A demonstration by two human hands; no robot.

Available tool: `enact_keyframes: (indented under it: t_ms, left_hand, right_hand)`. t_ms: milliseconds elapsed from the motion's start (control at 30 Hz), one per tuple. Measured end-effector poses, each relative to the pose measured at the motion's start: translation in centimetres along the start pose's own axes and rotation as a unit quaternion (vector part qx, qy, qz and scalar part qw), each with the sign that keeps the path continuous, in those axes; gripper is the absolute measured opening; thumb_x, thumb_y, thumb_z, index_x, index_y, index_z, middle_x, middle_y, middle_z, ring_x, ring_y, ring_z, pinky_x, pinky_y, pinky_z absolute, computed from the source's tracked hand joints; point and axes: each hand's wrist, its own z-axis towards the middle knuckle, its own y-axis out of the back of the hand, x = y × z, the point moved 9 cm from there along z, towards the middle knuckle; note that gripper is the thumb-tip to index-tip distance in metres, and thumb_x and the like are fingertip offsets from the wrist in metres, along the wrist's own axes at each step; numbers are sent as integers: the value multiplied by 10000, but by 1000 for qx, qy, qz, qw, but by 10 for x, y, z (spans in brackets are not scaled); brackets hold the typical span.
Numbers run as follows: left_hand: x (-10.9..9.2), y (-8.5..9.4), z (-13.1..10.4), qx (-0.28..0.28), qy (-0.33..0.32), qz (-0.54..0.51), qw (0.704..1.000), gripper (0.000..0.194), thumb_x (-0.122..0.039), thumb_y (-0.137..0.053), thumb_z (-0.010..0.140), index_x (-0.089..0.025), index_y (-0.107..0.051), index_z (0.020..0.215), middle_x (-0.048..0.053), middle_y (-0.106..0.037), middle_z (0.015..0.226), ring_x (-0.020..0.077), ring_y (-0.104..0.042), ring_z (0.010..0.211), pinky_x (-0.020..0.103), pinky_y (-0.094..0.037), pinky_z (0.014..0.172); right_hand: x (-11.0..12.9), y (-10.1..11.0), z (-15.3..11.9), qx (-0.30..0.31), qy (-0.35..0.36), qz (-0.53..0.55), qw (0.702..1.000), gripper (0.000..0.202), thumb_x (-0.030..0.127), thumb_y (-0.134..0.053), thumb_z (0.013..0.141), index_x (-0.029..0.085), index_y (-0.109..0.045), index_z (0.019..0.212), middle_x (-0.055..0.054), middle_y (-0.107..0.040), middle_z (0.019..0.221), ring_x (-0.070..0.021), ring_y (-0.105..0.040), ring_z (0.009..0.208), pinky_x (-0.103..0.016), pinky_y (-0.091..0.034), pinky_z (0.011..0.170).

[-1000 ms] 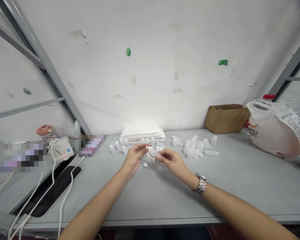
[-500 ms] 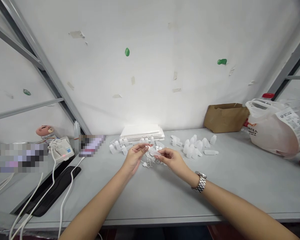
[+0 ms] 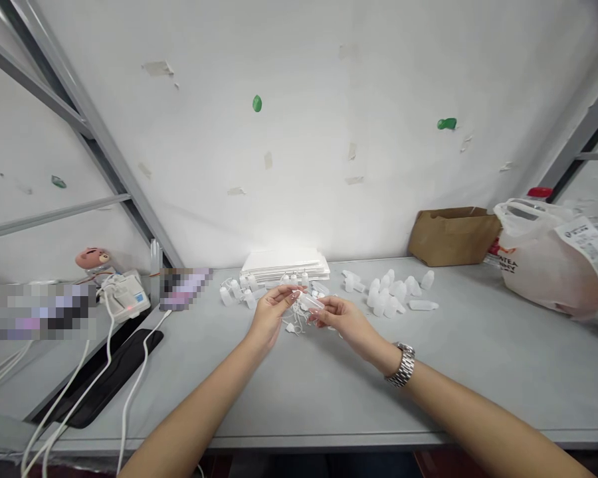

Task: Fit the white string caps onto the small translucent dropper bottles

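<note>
Between both hands is a small translucent plastic bottle (image 3: 311, 301), tilted, its neck end toward the left. My left hand (image 3: 270, 313) is closed at that end, pinching a small white part there, perhaps a cap. My right hand (image 3: 343, 318), with a watch on its wrist, grips the other end of the bottle. Below the fingers lie white corded caps (image 3: 294, 327), partly covered by the hands. Bottles with white tops (image 3: 236, 289) stand left of the hands, and loose bottles without visible caps (image 3: 389, 293) are grouped to the right.
A stack of white boards or paper (image 3: 284, 263) lies against the wall. At the right are a brown cardboard box (image 3: 452, 238) and a filled plastic bag (image 3: 548, 265). White cables (image 3: 146, 358), a black pad (image 3: 114, 378) and a white device (image 3: 129, 296) occupy the left of the grey table (image 3: 329, 398).
The bottle has turned slightly in the fingers, so its side shows more clearly. Both hands stay together in nearly the same place, and the view has shifted a little.
</note>
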Motion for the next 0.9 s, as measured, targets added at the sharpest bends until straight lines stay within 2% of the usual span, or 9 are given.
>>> enact_keyframes:
  t_ms: [100, 233, 300, 500, 600, 700, 767, 900]
  left_hand:
    - [3, -1, -1, 6, 14, -10, 1000, 181, -261, -707, 633, -163, -655, 777, 60, -690, 890, 185, -602, 889, 315, -402, 840]
    - [3, -4, 0, 18, 15, -28, 999, 185, -263, -710, 627, -158, -651, 768, 54, -688, 849, 169, -608, 839, 314, -404, 842]
    - [2, -5, -1, 19, 7, -37, 999, 169, -256, -707, 631, -161, -651, 759, 43, -686, 838, 157, -605, 838, 305, -396, 857]
    - [1, -2, -2, -12, -4, -22, 1000, 186, -255, -709, 622, -163, -655, 775, 54, -688, 865, 179, -597, 886, 321, -395, 863]
    - [3, 0, -1, -18, -2, -15, 1000, 192, -261, -711, 620, -159, -657, 774, 61, -688, 878, 188, -592, 910, 327, -387, 877]
    - [5, -1, -1, -12, 7, -12, 1000, 185, -264, -704, 630, -158, -655, 774, 63, -688, 883, 187, -592, 906, 325, -390, 870]
    - [4, -2, -2, -5, 6, -10, 1000, 180, -263, -699, 637, -158, -651, 774, 65, -687, 883, 188, -593, 905, 325, -391, 866]
    - [3, -6, -3, 7, 5, -11, 1000, 169, -261, -691, 647, -160, -645, 775, 62, -686, 875, 189, -596, 899, 331, -388, 870]
  right_hand:
    - [0, 0, -1, 4, 1, -1, 1000, 311, 406, -710, 622, 142, -604, 748, -28, -647, 685, -102, -544, 586, -257, -415, 626]
    - [-11, -13, -3, 101, -54, 76, 991, 408, 517, -578, 722, 111, -623, 714, -26, -607, 555, -76, -484, 461, -232, -368, 521]
    - [-14, -17, -4, 122, -73, 98, 985, 469, 558, -528, 743, 100, -632, 736, -24, -590, 523, -77, -477, 442, -232, -356, 501]
    - [-8, -6, 1, 43, -39, 80, 995, 387, 511, -617, 690, 132, -582, 761, -27, -626, 637, -88, -517, 519, -251, -400, 579]
    - [-2, -3, 1, 17, -5, 43, 999, 391, 469, -684, 633, 152, -566, 829, -4, -621, 667, -106, -549, 570, -267, -421, 616]
    - [1, 0, 0, -1, 14, -6, 1000, 374, 469, -687, 625, 160, -553, 789, 2, -620, 645, -111, -557, 563, -268, -428, 609]
    - [-2, -3, 0, 15, 4, -9, 1000, 365, 501, -644, 661, 158, -550, 744, 2, -614, 596, -101, -537, 509, -255, -414, 561]
    - [-16, -15, -2, 96, -66, 60, 991, 471, 603, -489, 737, 139, -559, 689, 1, -568, 471, -73, -452, 380, -221, -335, 442]
